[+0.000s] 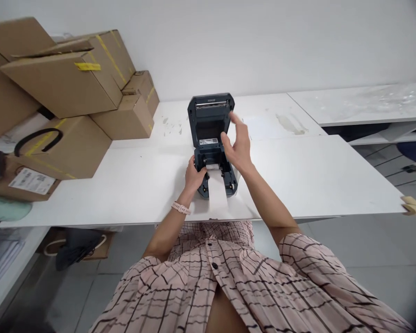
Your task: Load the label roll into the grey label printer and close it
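Note:
A dark label printer (201, 187) stands on the white table with its lid (211, 118) raised. A strip of white paper (217, 192) runs out of its inside over the front edge of the printer. My left hand (193, 177) grips the left side of the printer body, its thumb over the inner edge by the paper. My right hand (239, 145) is at the right side of the raised lid, fingers apart, the index fingertip near the lid's edge; I see nothing held in it.
Brown cardboard boxes (69, 83) with yellow tape are piled at the left on the white table (298, 185). A black curved strap (38, 134) lies over one. A mint-coloured roll (7, 209) is at the left edge. Clear plastic wrap (395, 99) lies far right.

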The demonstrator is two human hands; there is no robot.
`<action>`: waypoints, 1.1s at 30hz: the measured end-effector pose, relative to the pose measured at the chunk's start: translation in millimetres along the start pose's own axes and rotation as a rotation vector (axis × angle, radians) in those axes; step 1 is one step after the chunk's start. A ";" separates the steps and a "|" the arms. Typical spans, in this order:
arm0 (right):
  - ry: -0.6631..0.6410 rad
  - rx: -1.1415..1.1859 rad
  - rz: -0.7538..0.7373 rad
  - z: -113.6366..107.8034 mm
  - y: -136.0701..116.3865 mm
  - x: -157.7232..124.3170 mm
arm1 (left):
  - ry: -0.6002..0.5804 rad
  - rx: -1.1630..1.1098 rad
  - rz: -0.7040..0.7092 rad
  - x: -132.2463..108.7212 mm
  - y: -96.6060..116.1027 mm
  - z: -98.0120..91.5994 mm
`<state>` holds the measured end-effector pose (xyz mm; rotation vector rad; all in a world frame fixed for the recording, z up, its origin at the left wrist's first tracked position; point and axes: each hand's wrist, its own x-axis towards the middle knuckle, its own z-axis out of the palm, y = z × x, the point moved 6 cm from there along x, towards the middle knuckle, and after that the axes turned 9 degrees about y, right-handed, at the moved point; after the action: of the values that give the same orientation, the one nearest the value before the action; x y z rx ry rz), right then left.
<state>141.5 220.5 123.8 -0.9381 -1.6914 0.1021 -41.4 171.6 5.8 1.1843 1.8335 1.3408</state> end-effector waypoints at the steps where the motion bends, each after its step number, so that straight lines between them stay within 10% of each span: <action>1: -0.080 -0.062 -0.042 9.2 0.0 -4.5 | 0.012 0.014 0.006 0.6 0.4 -0.4; 8: -0.917 -0.478 -0.247 80.8 6.7 -54.1 | 0.039 0.011 -0.009 0.6 -5.3 -4.1; 18: -1.216 -0.205 -0.201 77.9 8.5 -41.8 | 0.024 -0.126 0.021 -1.2 -12.0 -4.5; 24: -1.038 0.464 -0.048 -7.0 9.2 -36.8 | 0.024 -0.133 -0.010 -3.6 -12.4 -5.7; 29: -0.733 0.536 0.301 -96.2 72.7 -74.8 | 0.031 -0.125 0.010 -6.8 -10.0 -7.4; 33: -0.607 0.419 0.597 -118.4 127.6 -100.5 | 0.037 -0.126 0.010 -6.3 -11.3 -7.2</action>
<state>313.1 198.2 21.6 -1.1196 -1.7571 1.1932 -48.3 161.7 -2.8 1.1111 1.7426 1.4707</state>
